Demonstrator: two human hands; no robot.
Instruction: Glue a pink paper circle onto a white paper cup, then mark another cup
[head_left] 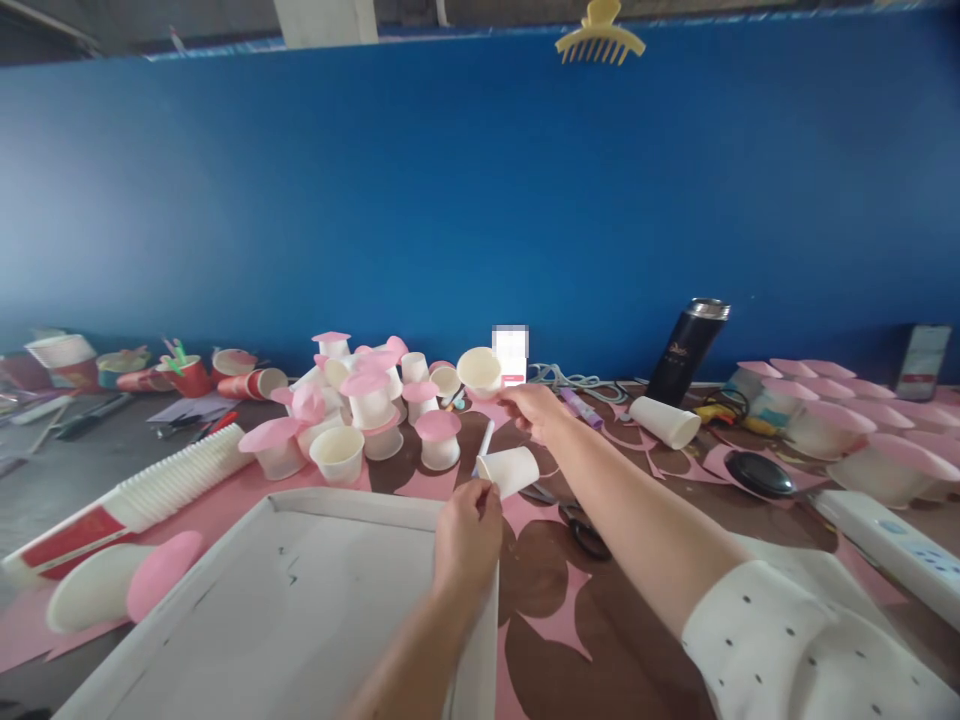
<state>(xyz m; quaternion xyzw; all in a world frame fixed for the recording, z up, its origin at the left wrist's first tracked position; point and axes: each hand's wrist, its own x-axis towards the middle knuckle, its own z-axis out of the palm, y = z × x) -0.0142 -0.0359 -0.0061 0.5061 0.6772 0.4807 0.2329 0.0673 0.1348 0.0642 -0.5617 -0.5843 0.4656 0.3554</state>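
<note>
My left hand (471,525), at the right edge of the white tray (349,498), has its fingers closed on the rim of a white paper cup (514,472) lying on its side. Farther forward, my right hand (534,410) pinches the pink paper disc at the underside of a tilted white paper cup (480,370). That cup's open mouth faces me. Left of it stand several white cups topped with pink discs, such as this capped cup (439,440). Scissors (585,530) lie under my right forearm, partly hidden.
A stack of nested cups (180,475) lies left of the tray. A black bottle (686,350) leans near the blue partition (450,200). At right are a power strip (892,545), a black oval object (759,474) and several pink-topped bowls (832,425). Cut pink paper scraps (562,610) cover parts of the table.
</note>
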